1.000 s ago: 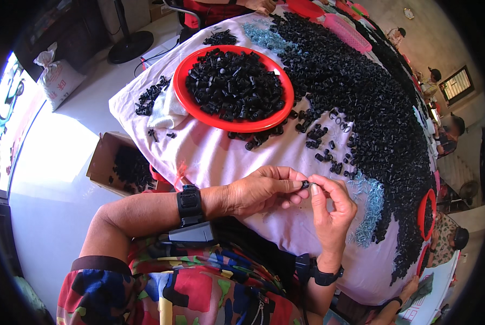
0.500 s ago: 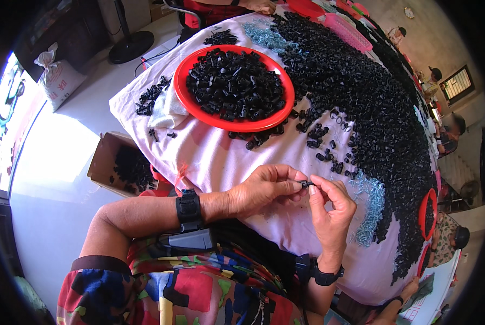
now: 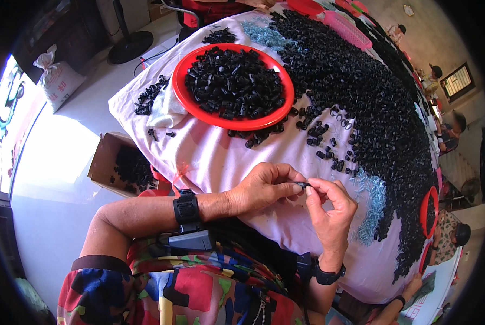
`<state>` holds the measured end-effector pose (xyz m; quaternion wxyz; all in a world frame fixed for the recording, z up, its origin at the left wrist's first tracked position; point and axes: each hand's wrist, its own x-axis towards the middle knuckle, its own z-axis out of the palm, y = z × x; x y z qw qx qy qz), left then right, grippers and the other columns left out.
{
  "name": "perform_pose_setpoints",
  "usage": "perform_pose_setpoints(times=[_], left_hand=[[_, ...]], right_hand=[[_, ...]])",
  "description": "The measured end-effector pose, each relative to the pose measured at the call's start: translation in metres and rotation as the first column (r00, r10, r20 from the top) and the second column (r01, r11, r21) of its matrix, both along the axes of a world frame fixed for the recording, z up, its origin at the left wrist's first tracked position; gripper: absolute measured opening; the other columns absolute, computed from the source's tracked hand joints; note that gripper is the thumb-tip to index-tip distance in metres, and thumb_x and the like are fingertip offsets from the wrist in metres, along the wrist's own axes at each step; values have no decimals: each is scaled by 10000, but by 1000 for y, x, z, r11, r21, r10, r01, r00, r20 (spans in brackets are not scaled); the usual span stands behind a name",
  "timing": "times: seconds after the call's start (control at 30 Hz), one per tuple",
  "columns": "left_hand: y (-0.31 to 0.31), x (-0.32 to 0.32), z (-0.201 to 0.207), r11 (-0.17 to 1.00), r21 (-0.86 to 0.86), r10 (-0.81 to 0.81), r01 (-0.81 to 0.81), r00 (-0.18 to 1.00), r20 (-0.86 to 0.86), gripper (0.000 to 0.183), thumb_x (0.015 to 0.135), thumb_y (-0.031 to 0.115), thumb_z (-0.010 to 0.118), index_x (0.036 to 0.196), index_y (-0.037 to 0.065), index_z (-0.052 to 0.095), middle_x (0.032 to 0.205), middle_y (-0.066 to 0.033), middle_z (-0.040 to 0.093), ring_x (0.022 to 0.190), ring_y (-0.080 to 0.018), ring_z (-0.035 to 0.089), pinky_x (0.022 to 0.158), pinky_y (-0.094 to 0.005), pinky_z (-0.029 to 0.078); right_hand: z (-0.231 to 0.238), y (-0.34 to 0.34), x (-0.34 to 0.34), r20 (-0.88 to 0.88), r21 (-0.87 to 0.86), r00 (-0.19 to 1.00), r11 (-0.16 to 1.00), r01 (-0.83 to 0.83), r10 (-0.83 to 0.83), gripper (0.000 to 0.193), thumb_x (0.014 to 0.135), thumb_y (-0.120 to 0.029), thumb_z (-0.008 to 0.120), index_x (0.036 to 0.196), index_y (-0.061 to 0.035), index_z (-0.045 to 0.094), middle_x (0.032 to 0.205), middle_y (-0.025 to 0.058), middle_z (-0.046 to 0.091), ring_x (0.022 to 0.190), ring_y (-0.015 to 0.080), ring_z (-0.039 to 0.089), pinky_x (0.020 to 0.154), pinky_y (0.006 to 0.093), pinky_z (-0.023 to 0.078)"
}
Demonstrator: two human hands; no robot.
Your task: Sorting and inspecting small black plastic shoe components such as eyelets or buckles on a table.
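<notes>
In front of me, above the pale pink cloth, both my hands meet at one small black plastic part (image 3: 303, 184). My left hand (image 3: 267, 187) is closed, pinching one end between thumb and fingers. Thumb and forefinger of my right hand (image 3: 332, 208) are closed on the other end, and the fingertips cover much of the part. Beyond my hands stands a red round basin (image 3: 179, 89) heaped with black plastic pieces (image 3: 234, 84). Loose black parts (image 3: 337, 162) and a few thin rings (image 3: 342, 121) lie between the basin and a large black heap (image 3: 378, 114).
Light-blue small pieces (image 3: 373, 208) lie right of my hands, with more (image 3: 267, 37) at the far edge. A cardboard box (image 3: 110, 168) of black parts stands at the left. Another person's arm (image 3: 399, 303) reaches in at lower right; others sit along the table.
My right fingers have shifted slightly around the black part, and it now shows less between the fingertips. Both hands stay in nearly the same place.
</notes>
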<state>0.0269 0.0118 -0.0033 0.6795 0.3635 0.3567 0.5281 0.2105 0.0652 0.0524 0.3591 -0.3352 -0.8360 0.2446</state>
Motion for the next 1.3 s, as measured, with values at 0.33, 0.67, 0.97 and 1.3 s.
perform_pose_setpoints(times=[0.33, 0.67, 0.97, 1.3], left_hand=[[-4, 7, 2, 984, 138, 147, -116, 959, -244, 131, 951, 70, 696, 1048, -19, 693, 832, -23, 704, 765, -67, 657, 684, -245, 539], [-5, 7, 3, 956, 269, 232, -121, 873, -429, 155, 915, 79, 720, 1039, -12, 701, 755, -45, 684, 693, -64, 624, 617, -271, 529], [1, 2, -6, 995, 90, 57, -39, 976, -212, 153, 918, 86, 730, 1031, -14, 702, 733, -13, 668, 664, -51, 606, 576, -251, 508], [-6, 2, 3, 960, 279, 189, -29, 801, -568, 143, 977, 93, 702, 1058, -24, 690, 864, 5, 692, 785, -34, 609, 667, -226, 520]], right_hand=[[5, 3, 0, 74, 102, 993, 990, -95, 88, 149, 800, 56, 759, 921, -26, 734, 784, 72, 709, 702, 194, 657, 577, 300, 529], [1, 3, 4, 72, -10, 993, 996, -93, 94, 166, 797, 73, 748, 943, -2, 719, 797, 97, 678, 638, 183, 671, 582, 298, 537], [-1, 8, 9, 36, -28, 986, 987, -160, 161, 157, 802, 69, 748, 932, -13, 716, 787, 96, 680, 658, 208, 664, 586, 299, 538], [3, 1, 3, 70, -46, 993, 995, -90, 93, 145, 790, 69, 744, 904, -7, 696, 767, 112, 680, 687, 258, 660, 574, 346, 529]])
